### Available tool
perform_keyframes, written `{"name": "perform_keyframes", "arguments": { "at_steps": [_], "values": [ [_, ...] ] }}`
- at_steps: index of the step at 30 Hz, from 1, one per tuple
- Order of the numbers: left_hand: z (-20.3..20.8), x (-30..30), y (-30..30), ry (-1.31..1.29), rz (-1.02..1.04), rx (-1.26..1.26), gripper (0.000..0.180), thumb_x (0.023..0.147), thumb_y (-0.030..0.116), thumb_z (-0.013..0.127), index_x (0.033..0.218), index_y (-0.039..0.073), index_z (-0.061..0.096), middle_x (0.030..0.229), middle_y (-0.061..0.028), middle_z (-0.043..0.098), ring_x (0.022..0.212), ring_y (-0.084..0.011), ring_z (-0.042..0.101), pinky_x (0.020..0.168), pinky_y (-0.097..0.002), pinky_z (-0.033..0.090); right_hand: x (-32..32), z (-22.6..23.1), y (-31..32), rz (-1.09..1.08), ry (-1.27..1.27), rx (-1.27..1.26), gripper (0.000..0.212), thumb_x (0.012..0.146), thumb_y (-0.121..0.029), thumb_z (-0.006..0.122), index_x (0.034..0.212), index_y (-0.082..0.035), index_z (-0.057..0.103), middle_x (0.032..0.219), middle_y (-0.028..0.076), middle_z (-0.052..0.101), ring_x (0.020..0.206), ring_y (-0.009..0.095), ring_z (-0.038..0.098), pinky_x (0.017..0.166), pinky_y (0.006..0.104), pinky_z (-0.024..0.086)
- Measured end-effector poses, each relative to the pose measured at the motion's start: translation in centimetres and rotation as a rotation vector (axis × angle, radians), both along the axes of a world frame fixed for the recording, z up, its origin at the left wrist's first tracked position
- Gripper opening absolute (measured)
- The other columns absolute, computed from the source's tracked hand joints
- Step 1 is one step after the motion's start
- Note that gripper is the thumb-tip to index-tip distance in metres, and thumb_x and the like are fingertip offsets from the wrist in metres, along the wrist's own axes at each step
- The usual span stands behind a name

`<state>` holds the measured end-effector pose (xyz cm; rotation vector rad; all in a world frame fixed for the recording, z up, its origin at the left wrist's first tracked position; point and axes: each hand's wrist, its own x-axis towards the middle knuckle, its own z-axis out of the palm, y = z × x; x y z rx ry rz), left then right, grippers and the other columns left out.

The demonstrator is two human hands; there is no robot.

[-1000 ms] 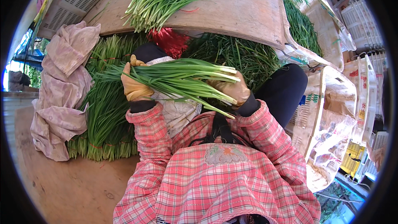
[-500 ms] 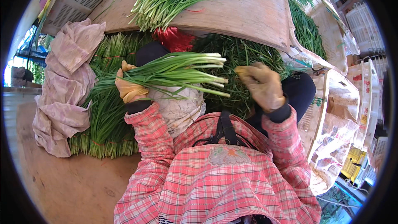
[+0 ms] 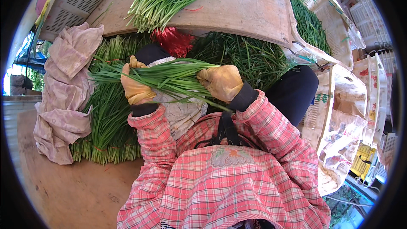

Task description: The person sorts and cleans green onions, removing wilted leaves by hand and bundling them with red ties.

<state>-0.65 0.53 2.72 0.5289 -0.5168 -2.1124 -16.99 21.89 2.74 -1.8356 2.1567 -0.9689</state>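
Observation:
A loose bunch of green chives [image 3: 174, 75] stretches between my two gloved hands, above my lap. My left hand [image 3: 137, 88], in a tan glove, is closed round its leafy part. Wrapped over the stem end is my right hand [image 3: 222, 82], also gloved, so the pale stem tips are mostly hidden. One or two strands hang out below the right hand. On the board ahead lies a larger pile of chives [image 3: 169, 2]. Below the board's edge hangs a clump of red ties [image 3: 174, 42].
Tied chive bundles [image 3: 106, 123] are stacked at my left beside a crumpled pinkish cloth [image 3: 63, 97]. Loose dark green leaves [image 3: 241, 55] lie under the wooden board [image 3: 250, 12]. A white crate [image 3: 339, 123] stands at right, and a perforated crate [image 3: 82, 6] at far left.
My right hand has moved left and closed on the stem end of the chives, covering the pale tips that showed before. The left hand keeps its hold in nearly the same place.

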Motion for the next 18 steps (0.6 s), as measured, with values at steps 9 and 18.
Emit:
{"name": "perform_keyframes", "arguments": {
  "at_steps": [9,18],
  "values": [
    [1.4,-0.7,0.9,-0.052,0.054,0.067,0.022,0.089,0.016,0.053,0.103,0.0,0.057,0.077,-0.0032,0.054,0.071,-0.0163,0.053,0.066,-0.029,0.048,-1.8,4.4,3.5,-0.082,-1.266,0.039,0.015,0.085,-0.013,0.056,0.088,-0.001,0.064,0.069,0.0,0.058,0.059,0.005,0.049,0.055,0.0188,0.039],
    [-0.3,-0.8,-0.1,0.073,-0.096,-0.041,0.024,0.089,0.019,0.053,0.102,0.0,0.059,0.078,-0.0037,0.055,0.071,-0.0166,0.053,0.068,-0.0292,0.048,0.2,2.2,3.2,-0.181,-0.506,0.06,0.02,0.081,-0.018,0.066,0.08,0.002,0.064,0.06,0.012,0.058,0.056,0.019,0.058,0.055,0.0311,0.046]
  ]
}}
